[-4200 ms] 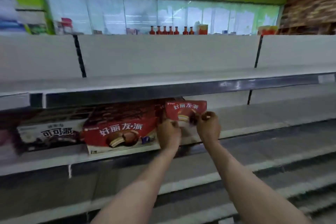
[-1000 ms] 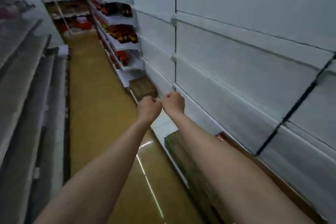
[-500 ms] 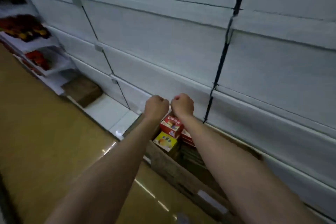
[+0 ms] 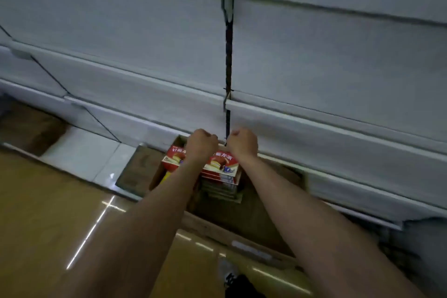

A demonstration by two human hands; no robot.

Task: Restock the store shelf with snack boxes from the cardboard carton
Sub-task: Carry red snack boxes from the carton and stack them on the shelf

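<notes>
Both fists curled, holding nothing: my left hand [image 4: 202, 144] and right hand [image 4: 242, 143] hover close together, not touching the stock. Just below them sits the top red snack box [image 4: 217, 164], lying flat on a stack inside the open cardboard carton [image 4: 212, 227] on the floor [image 4: 48, 213]. I judge the box light, stiff paperboard with glossy faces, so a bit slippery and easy to dent at corners; best taken by the 2 short ends, 1 hand each, not by pinching the printed top. A yellow pack [image 4: 167, 176] lies under my left forearm. Beyond the knuckles the white shelf [image 4: 326, 126] edge overhangs the carton's far side, so room to lift is toward me, not straight up. Carton flap [image 4: 140, 167] left of the left hand limits sideways room.
</notes>
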